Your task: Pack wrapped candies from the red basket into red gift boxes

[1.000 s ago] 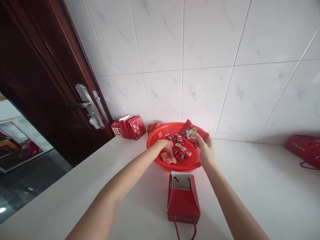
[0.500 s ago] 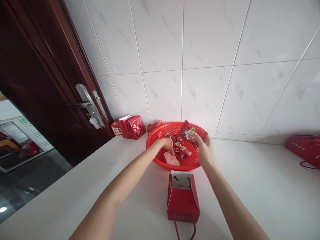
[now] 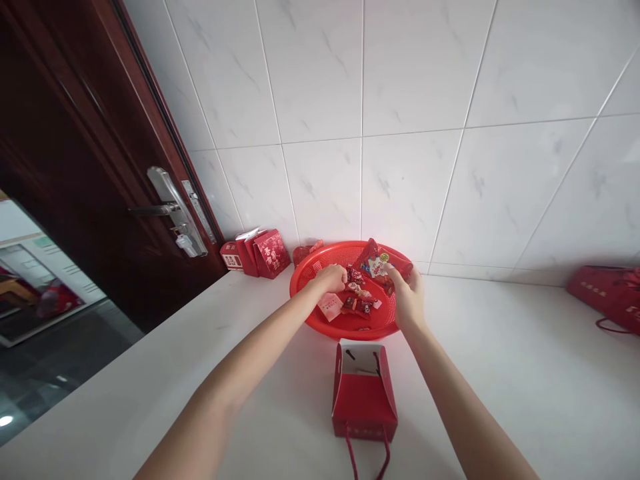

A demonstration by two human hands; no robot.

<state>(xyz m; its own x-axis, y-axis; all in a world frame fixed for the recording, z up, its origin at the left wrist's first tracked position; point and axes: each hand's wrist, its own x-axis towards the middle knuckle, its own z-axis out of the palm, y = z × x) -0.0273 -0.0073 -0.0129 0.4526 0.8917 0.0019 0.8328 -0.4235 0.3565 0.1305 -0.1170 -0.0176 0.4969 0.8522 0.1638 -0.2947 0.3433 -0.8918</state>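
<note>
Nearest on the white tabletop stands a red gift box, its top open toward the far side, dark red cord handles trailing from its near face. Just beyond it sits a red plastic basket with perforated walls. Inside, a pale pink packet lies at the near left, with small wrapped candies clustered near the middle. The left hand is in the basket's left part, fingers curled down; whether they grip anything cannot be told. The right hand, at the basket's right side, holds a large red packet with the thumb across its front; the packet leans over the far right part. Farther left, small red boxes stand by the tiled wall, near a dark door. Far right lies a red bag.
</note>
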